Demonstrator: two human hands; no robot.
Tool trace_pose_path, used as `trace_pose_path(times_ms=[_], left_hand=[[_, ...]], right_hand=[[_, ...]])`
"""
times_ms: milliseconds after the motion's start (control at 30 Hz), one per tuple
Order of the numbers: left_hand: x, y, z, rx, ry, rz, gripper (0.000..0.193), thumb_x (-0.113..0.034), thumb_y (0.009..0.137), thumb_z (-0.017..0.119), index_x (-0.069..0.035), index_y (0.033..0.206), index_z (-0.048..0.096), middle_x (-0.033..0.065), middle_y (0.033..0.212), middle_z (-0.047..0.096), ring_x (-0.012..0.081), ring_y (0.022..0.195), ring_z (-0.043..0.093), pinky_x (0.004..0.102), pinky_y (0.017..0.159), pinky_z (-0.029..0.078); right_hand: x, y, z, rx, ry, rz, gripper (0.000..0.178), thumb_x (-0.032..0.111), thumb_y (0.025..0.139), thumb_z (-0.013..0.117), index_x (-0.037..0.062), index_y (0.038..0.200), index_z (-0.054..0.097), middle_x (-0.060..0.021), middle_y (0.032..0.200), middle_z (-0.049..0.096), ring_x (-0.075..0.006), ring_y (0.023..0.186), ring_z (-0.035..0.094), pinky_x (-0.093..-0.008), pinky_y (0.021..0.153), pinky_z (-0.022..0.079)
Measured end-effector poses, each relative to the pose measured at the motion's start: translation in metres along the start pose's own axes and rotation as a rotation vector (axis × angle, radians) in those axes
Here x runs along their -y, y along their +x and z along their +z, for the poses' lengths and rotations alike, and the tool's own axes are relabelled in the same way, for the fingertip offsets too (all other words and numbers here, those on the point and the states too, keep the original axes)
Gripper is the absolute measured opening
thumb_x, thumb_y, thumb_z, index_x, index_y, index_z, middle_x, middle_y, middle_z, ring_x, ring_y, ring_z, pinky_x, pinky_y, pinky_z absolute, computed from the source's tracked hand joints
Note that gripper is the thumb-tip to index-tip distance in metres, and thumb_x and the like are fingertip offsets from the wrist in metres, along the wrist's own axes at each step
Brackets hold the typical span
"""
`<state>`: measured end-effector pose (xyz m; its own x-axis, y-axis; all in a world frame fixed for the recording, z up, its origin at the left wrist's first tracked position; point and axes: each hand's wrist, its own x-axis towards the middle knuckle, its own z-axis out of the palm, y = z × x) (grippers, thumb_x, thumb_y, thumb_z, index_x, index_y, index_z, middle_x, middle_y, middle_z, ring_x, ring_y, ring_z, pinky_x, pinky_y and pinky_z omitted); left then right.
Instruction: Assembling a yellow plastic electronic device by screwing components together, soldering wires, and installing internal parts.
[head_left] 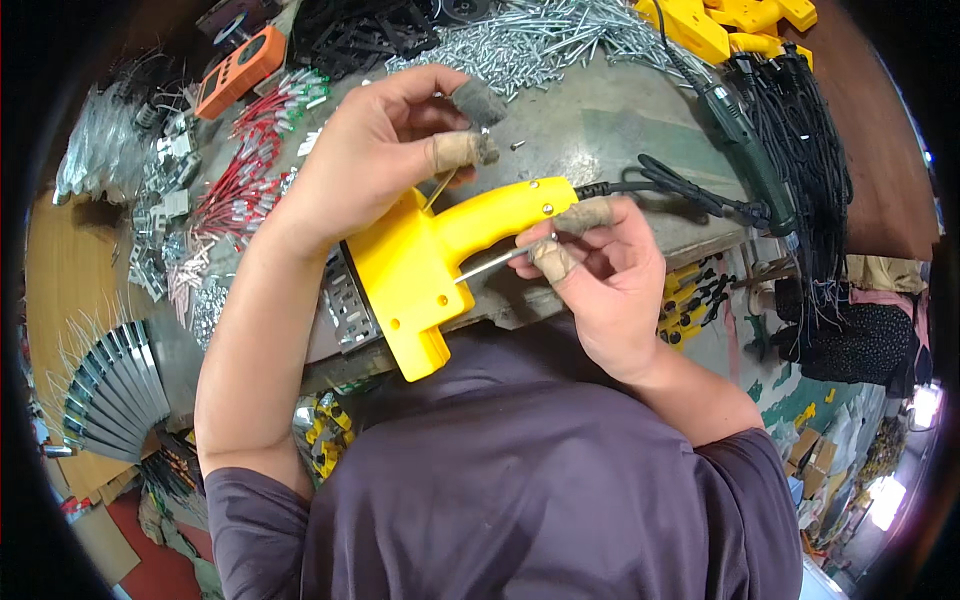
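The yellow tool housing (388,258) extends past the bench's near edge (505,324), two round holes in its near part, its handle (505,213) pointing right and far, with a slim silver rod (490,263) slanting to its right side and a brownish rod (438,190) to its far end.

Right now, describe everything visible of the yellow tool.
The yellow tool looks like smooth plastic: a blocky body with round holes and a handle pointing right, with two shiny screws and a black cord. A slotted metal plate lines its left side. It lies across the bench's near edge. Thin metal rods run to it from the left hand and right hand.
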<state>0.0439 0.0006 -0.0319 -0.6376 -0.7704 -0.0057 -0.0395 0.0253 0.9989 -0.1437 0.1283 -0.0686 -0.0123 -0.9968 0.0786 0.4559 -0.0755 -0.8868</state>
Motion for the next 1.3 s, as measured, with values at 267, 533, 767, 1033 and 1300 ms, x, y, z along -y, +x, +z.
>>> trace_pose_path(times_ms=[267,533,767,1033,1300], left_hand=[[-0.004,-0.001,0.005,-0.002,0.029,0.043,0.032,-0.005,0.083,0.067,-0.002,0.113,0.057,0.0035,0.093,0.065,0.0096,0.080,0.063,0.0239,0.071,0.052],[0.000,0.000,0.005,0.115,0.126,-0.098,0.025,-0.001,0.082,0.065,0.001,0.106,0.060,0.0019,0.086,0.063,0.0059,0.071,0.058,0.0213,0.066,0.049],[0.003,-0.003,-0.010,0.357,0.300,-0.065,0.020,-0.015,0.089,0.060,0.001,0.102,0.058,-0.0006,0.086,0.057,0.0071,0.075,0.053,0.0244,0.068,0.046],[-0.022,-0.029,-0.011,0.293,0.601,-0.192,0.073,-0.034,0.072,0.077,-0.001,0.127,0.043,0.0114,0.108,0.058,0.0217,0.099,0.057,0.0313,0.086,0.046],[-0.026,-0.089,-0.020,0.084,0.746,-0.302,0.101,-0.028,0.058,0.083,0.002,0.138,0.030,0.0211,0.124,0.053,0.0302,0.115,0.054,0.0359,0.098,0.041]], right_hand=[[0.000,-0.008,-0.001,0.024,0.005,0.142,0.018,-0.003,0.088,0.058,-0.0053,0.105,0.051,-0.0158,0.099,0.064,-0.0185,0.088,0.065,-0.0295,0.082,0.053],[0.002,-0.012,-0.003,0.283,-0.331,0.161,0.025,-0.003,0.085,0.059,-0.0035,0.110,0.059,-0.0054,0.095,0.062,-0.0085,0.083,0.059,-0.0228,0.075,0.048],[0.005,-0.016,-0.008,0.470,-0.476,0.131,0.049,0.000,0.082,0.060,-0.0013,0.130,0.049,-0.0042,0.084,0.061,-0.0095,0.072,0.059,-0.0239,0.066,0.049],[0.022,-0.016,-0.012,0.794,-0.538,0.360,0.087,0.003,0.082,0.064,0.0040,0.148,0.008,-0.0061,0.087,0.060,-0.0154,0.072,0.057,-0.0279,0.072,0.049],[0.012,-0.022,-0.015,0.762,-0.456,0.300,0.088,0.001,0.081,0.064,0.0044,0.148,0.008,-0.0080,0.095,0.061,-0.0146,0.078,0.057,-0.0286,0.078,0.049]])
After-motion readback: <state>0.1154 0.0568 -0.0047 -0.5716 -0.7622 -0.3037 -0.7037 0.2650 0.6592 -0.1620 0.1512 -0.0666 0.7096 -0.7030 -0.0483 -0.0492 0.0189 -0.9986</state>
